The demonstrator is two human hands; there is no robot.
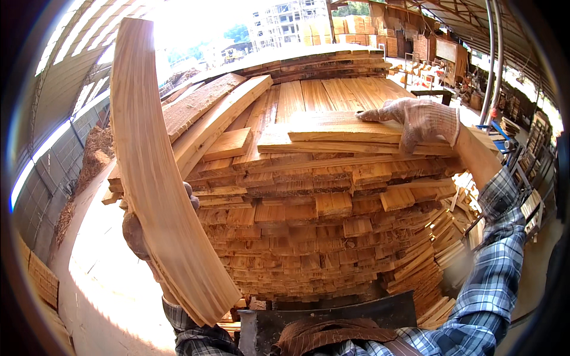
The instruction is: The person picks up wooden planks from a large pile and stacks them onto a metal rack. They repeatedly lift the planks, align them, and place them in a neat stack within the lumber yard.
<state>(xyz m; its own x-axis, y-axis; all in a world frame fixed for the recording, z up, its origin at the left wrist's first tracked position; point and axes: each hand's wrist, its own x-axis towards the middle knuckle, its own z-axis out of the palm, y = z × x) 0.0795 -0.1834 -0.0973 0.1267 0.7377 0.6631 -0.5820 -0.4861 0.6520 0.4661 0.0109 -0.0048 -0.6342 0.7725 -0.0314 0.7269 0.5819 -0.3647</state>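
Long board (151,172), nearest the viewer, raised in the left hand (135,236), its upper end well beyond that hand and its lower end reaching back over the left forearm. The left hand clasps it from behind, digits showing at both long edges; the palm is hidden. The right hand (418,118), in a pale knit glove, lies on a top board (332,126): one digit stretches along the upper face, the others bend down over the near edge. Whether they pinch the wood or merely rest on it cannot be told.

Between and below the hands stands a broad stack (309,261) of sawn boards, cut ends facing the wearer. Just right of the left hand, a thick plank (228,118) and a short board (228,144) lie askew on it.

For good handling, the left grip would best stay near the long board's balance point, with digits clear of its underside when it meets other wood; the right hand would do well to steady the top board flat, fingertips out of the gaps. No container can be made out near either hand; the boards are piled loose, without box or bin.
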